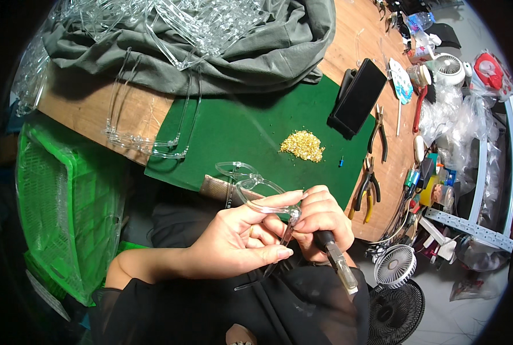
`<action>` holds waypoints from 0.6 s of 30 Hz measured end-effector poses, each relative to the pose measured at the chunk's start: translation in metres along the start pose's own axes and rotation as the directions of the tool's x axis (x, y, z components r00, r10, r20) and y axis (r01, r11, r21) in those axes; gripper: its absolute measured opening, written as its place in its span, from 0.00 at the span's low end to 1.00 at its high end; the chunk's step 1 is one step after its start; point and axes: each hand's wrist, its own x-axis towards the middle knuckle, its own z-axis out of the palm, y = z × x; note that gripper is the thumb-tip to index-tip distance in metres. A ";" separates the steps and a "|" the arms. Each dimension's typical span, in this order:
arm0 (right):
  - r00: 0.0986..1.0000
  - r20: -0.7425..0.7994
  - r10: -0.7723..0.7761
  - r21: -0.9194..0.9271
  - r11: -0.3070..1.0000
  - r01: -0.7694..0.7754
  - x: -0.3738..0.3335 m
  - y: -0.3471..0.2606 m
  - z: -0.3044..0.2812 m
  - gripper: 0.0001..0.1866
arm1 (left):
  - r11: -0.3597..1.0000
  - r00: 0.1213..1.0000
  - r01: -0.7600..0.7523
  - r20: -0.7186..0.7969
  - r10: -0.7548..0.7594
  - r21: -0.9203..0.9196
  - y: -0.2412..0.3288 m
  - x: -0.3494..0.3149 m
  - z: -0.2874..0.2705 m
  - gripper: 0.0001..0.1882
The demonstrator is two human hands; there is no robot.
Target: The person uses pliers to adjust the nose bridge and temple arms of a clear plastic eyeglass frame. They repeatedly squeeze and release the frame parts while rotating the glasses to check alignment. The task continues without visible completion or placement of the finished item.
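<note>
My left hand (236,238) is closed around a clear plastic eyeglass frame (260,183), its fingers and thumb near one hinge corner. The frame's rims tilt up past the table edge, and one temple points down toward my lap. My right hand (326,221) meets the same corner with its fingertips and grips a hand tool (341,267) with a dark handle. That tool's metal end points down and right, away from the frame. Whether my right fingers also pinch something small at the hinge is hidden.
Small gold-coloured parts (302,145) are heaped on a green mat (239,132), beside a black phone (358,98). Pliers (367,187) lie at right. Another clear frame (147,150) stands at left. Grey cloth (291,52) bears many clear frames. Green crates (67,201) and fans (394,266) flank me.
</note>
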 end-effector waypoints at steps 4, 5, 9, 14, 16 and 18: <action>1.000 0.025 0.009 -0.017 1.000 -0.008 0.000 0.000 -0.001 0.09 | 1.000 1.000 -0.012 0.007 0.012 0.006 -0.003 0.000 -0.002 0.39; 0.999 0.031 0.012 -0.017 1.000 -0.011 -0.001 0.000 -0.001 0.09 | 1.000 1.000 -0.015 0.006 0.015 0.006 -0.004 0.000 -0.003 0.38; 0.999 0.052 0.017 -0.054 0.998 -0.014 -0.001 -0.002 -0.004 0.08 | 1.000 1.000 0.015 0.011 -0.015 -0.002 -0.003 0.001 -0.001 0.38; 0.994 0.108 -0.016 -0.145 0.989 0.032 0.002 -0.006 -0.008 0.09 | 1.000 1.000 0.021 0.010 -0.022 0.023 -0.004 0.001 -0.002 0.38; 0.989 0.146 -0.020 -0.186 0.981 0.047 0.001 -0.006 -0.009 0.10 | 1.000 1.000 0.020 0.007 -0.020 0.019 -0.005 0.001 -0.002 0.38; 0.998 0.022 0.062 -0.063 0.996 -0.060 -0.004 -0.005 -0.001 0.09 | 1.000 1.000 0.010 0.009 -0.010 0.012 -0.006 0.001 -0.003 0.38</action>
